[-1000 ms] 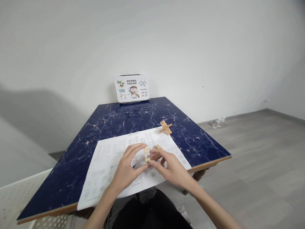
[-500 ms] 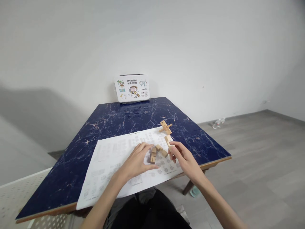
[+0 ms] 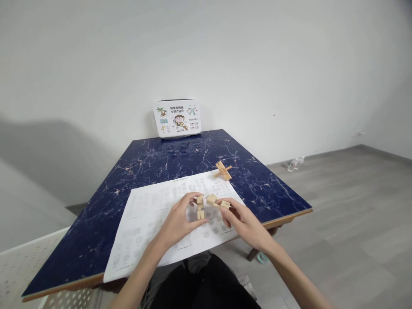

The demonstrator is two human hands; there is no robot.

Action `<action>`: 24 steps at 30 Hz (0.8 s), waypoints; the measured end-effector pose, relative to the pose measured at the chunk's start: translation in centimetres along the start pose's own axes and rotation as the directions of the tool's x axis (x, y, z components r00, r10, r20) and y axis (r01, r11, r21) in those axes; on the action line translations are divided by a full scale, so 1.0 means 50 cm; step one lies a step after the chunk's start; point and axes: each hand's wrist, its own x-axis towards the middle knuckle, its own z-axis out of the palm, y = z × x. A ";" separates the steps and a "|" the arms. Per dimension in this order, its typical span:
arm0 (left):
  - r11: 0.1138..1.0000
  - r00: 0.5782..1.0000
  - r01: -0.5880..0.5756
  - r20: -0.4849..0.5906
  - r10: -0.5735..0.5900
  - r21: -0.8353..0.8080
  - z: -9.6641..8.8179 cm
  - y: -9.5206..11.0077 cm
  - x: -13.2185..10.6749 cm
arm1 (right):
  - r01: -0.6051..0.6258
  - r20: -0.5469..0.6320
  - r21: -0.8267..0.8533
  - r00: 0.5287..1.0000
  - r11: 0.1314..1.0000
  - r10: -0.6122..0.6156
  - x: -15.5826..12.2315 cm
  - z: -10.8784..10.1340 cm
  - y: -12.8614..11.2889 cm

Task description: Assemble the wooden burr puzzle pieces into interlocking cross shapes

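Note:
Between the thumb and fingers of my left hand (image 3: 178,219) stands a small pale wooden puzzle piece (image 3: 200,213), notched in its middle. My right hand (image 3: 243,221) pinches a second notched wooden piece (image 3: 211,199), tilted, its far end close to the left piece with a narrow gap between. Whether the right-hand wood is one piece or two pressed together, I cannot tell. Both hands are over a printed white sheet (image 3: 144,214). Beyond them, at the sheet's far right corner, lies a wooden cross-shaped piece (image 3: 223,171).
The dark blue marbled table (image 3: 180,159) carries a white cartoon-printed case (image 3: 177,119) at its far edge, against the wall. A white perforated surface (image 3: 19,262) is at the lower left. A clear plastic bottle (image 3: 295,163) lies on the grey floor to the right.
My right hand has moved left with its wooden piece, towards my left hand. The left hand has closed around its piece, which has shifted slightly left and turned more upright.

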 end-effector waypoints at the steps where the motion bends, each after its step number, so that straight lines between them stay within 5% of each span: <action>1: 1.000 1.000 -0.002 -0.016 0.002 0.001 0.002 -0.002 -0.002 | 0.016 0.032 -0.017 0.999 1.000 -0.015 0.000 0.005 -0.004; 7: 1.000 0.995 0.005 -0.095 -0.002 0.029 0.016 -0.015 -0.019 | 0.120 0.130 -0.084 0.986 0.989 -0.109 0.012 0.034 -0.010; 14: 0.999 0.993 0.026 -0.112 -0.023 0.027 0.020 -0.015 -0.028 | 0.185 0.042 -0.233 0.983 0.955 -0.180 0.036 0.053 0.007; 24: 0.994 0.988 -0.072 -0.131 0.082 0.078 0.024 -0.020 -0.032 | 0.100 -0.013 -0.208 0.994 0.973 -0.105 0.051 0.053 0.005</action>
